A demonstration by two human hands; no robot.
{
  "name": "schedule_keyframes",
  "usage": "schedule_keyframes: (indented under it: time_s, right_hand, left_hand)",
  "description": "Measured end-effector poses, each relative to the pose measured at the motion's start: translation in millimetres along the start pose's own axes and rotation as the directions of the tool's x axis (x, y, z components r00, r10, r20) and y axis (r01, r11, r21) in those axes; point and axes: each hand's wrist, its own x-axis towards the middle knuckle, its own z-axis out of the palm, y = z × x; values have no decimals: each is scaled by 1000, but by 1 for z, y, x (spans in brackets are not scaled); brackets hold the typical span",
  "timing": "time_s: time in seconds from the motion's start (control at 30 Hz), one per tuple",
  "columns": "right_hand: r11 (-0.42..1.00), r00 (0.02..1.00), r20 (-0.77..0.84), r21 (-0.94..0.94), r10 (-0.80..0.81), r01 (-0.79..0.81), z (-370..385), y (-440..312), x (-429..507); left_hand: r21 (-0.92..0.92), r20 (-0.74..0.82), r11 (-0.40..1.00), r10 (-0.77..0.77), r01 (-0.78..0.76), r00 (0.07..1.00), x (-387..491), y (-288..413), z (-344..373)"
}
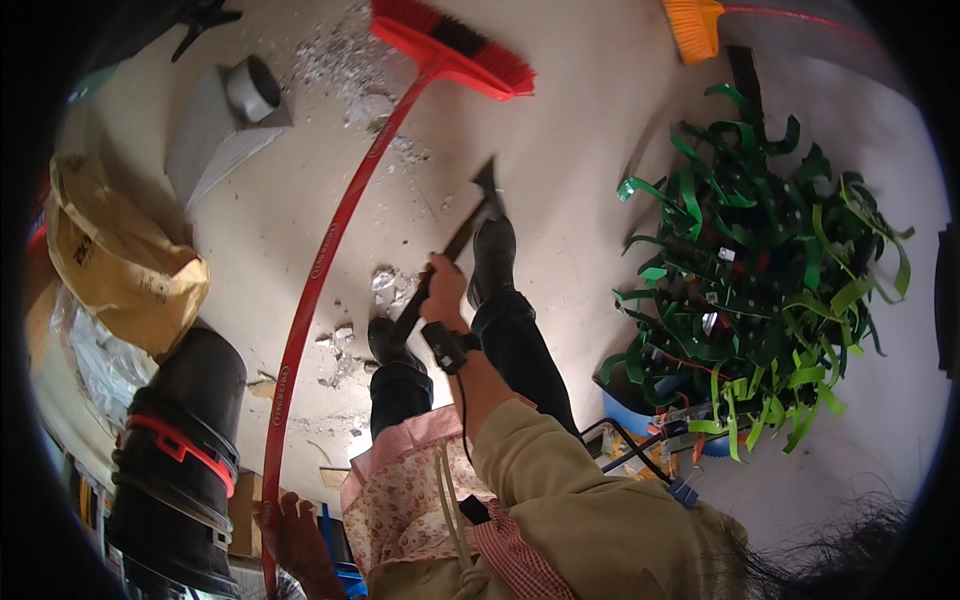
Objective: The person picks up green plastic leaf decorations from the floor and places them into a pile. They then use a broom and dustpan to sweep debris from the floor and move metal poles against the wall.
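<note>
My right hand (444, 292) is closed around the dark handle of a hammer-like tool (461, 232). The tool's pointed dark head is at the upper end, above my boot (495, 251); its exact kind is hard to tell. At the lower left, my left hand (300, 536) holds the red shaft of a broom (328, 247) between thumb and fingers. The shaft slants up to a red head with red and black bristles. White rubble (349, 71) lies on the floor left of the broom head, and more broken pieces (390, 285) lie between the shaft and my boots.
A grey dustpan-like piece with a tube socket (225, 127) lies at upper left. Below it are a yellow-brown bag (127, 255) and stacked black buckets (184, 442). On the right sits a bushy mass of green strips (750, 247). An orange broom head (694, 30) shows at top right.
</note>
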Motion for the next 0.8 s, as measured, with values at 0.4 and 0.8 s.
schedule_keyframes:
  time_s: [0.4, 0.8]
  right_hand:
    - [994, 985, -133, 6, -111, 113, -146, -155, 154]
    - [428, 790, 86, -802, -607, 417, -198, -301, 207]
  left_hand:
    - [-8, 171, 998, 59, -58, 983, 13, 31, -8]
    - [-33, 69, 996, 91, -88, 993, 9, 30, 15]
